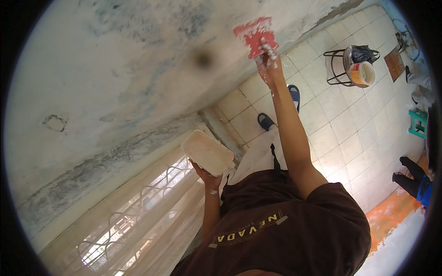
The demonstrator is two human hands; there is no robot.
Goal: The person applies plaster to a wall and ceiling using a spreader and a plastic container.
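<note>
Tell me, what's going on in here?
A person stands beside a patchy wall. Their right hand holds a red scraper, smeared with white paste, up by the wall; whether it touches is hard to tell. Their left hand holds a pale tub, lower down near the curtain. Out on the tiled floor, a bucket and a black bag sit on a stool.

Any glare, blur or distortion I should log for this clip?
In the head view, daylight through the curtain washes out patches at lower left; also in the head view, a soft dark spot blurs part of the wall, possibly a lens smudge; head view again, floor tile lines bow near the black rim.
</note>
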